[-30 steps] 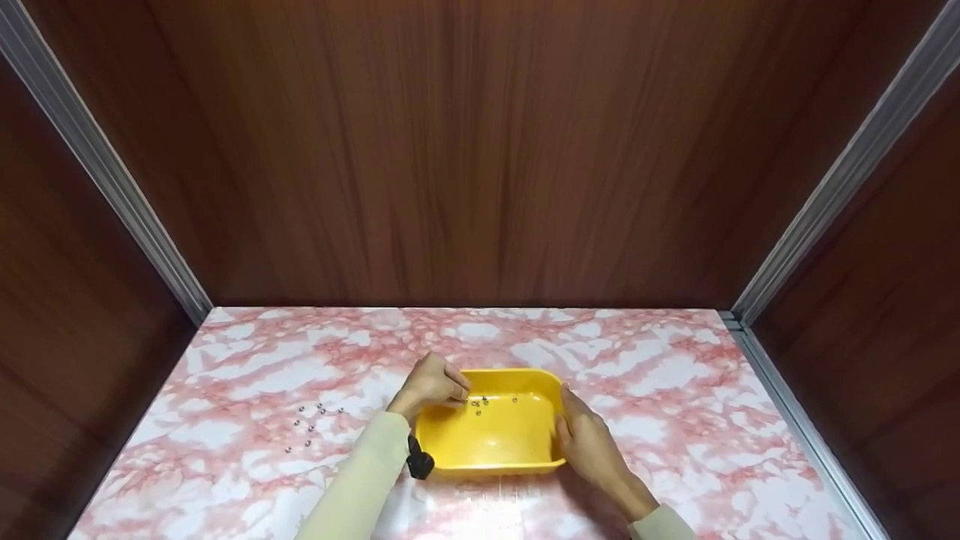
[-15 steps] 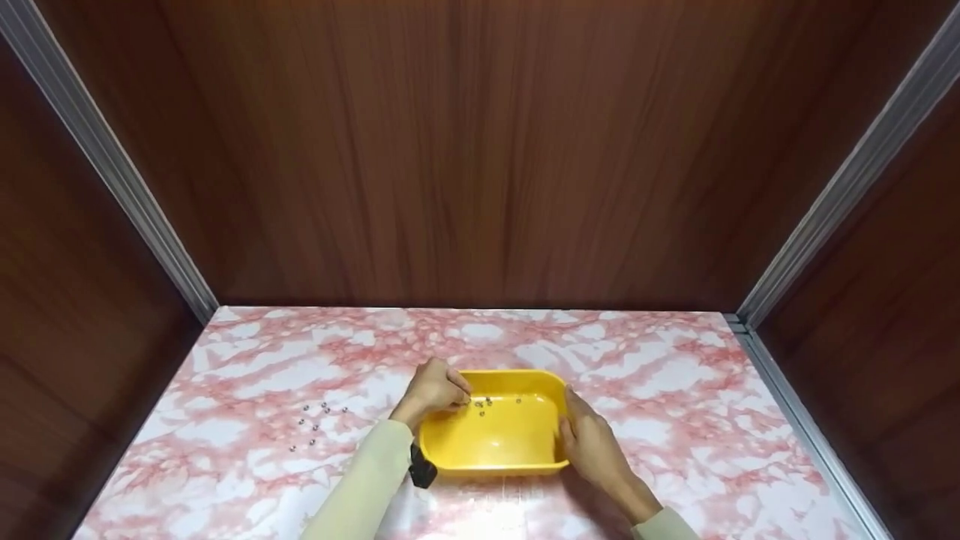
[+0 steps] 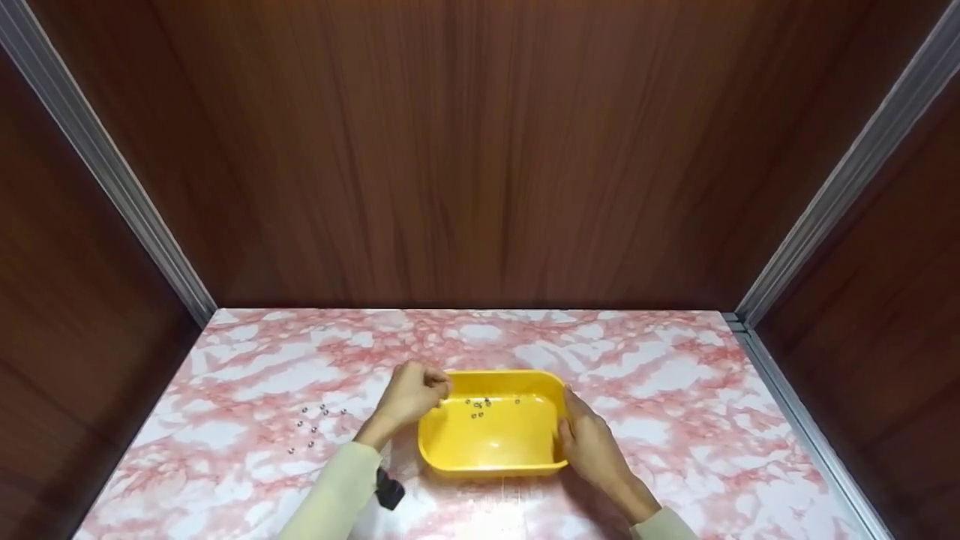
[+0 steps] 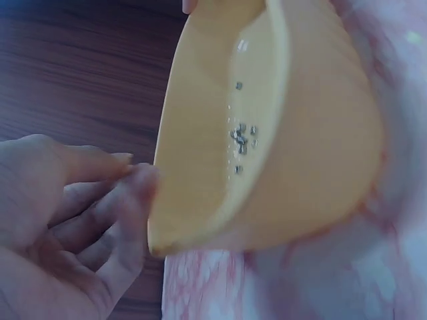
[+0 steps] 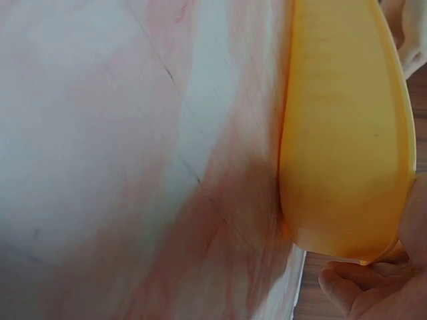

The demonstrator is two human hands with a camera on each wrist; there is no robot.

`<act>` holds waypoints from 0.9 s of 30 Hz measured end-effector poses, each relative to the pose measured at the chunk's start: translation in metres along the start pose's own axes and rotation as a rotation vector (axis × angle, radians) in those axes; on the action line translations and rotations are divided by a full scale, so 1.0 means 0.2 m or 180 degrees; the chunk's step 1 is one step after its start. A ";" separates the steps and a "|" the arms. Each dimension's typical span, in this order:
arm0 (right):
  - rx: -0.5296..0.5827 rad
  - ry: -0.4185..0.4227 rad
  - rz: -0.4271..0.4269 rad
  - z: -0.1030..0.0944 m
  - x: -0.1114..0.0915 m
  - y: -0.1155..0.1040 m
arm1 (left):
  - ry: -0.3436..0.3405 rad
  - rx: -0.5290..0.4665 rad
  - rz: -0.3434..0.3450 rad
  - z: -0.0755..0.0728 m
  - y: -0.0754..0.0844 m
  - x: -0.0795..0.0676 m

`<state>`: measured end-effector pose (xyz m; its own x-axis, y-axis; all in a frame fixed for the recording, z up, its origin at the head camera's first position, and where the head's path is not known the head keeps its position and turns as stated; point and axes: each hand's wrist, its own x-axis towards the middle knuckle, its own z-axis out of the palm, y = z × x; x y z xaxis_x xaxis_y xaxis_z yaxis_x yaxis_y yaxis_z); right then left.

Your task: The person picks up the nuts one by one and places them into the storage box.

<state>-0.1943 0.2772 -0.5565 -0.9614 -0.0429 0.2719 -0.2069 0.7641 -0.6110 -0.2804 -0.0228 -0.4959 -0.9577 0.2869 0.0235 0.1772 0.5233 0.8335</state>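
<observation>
A yellow plastic tray (image 3: 495,446) stands on the table, with several small metal nuts (image 4: 241,141) lying on its floor near the far wall. My left hand (image 3: 409,391) is at the tray's left rim, fingers loosely curled and thumb close to the index finger; nothing shows between them in the left wrist view. On the tray's right side, my right hand (image 3: 592,444) grips the wall, thumb inside and fingers outside. Several more loose nuts (image 3: 313,430) are scattered on the table left of my left arm.
The table (image 3: 675,390) has a pink and white marbled top. A brown wood-grain panel (image 3: 480,165) rises behind it, with similar panels and grey metal rails at both sides. A black strap end (image 3: 389,491) hangs by my left sleeve.
My left hand has drawn back leftward from inside the tray to its rim. Nuts near where its fingertips were now show on the tray floor. The right hand keeps its hold.
</observation>
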 end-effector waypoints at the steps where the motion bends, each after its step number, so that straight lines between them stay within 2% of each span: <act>1: -0.0004 -0.0006 -0.0002 0.00 0.00 0.00 | 0.0056 0.0101 0.0058 -0.01 -0.01 -0.01; 5: -0.0035 -0.0005 -0.0049 0.00 0.00 -0.01 | 0.0255 0.0429 0.0146 -0.06 -0.04 -0.05; 13: -0.0054 0.0076 -0.0011 0.01 0.01 -0.01 | 0.0454 0.0554 -0.0110 -0.16 -0.14 -0.13; 17: -0.0091 0.0129 -0.0035 0.01 0.01 0.00 | 0.0574 0.0722 -0.0073 -0.20 -0.19 -0.17; 22: -0.0110 0.0150 -0.0027 0.01 0.00 0.00 | 0.0699 0.1199 0.0158 -0.23 -0.29 -0.22; 27: -0.0144 0.0201 -0.0087 0.00 0.00 -0.01 | 0.0855 0.2005 0.0651 -0.26 -0.39 -0.27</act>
<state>-0.1948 0.2760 -0.5556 -0.9418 -0.0246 0.3352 -0.2231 0.7916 -0.5688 -0.2550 -0.1213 -0.5334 -0.8997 0.2637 0.3479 0.3789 0.8674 0.3226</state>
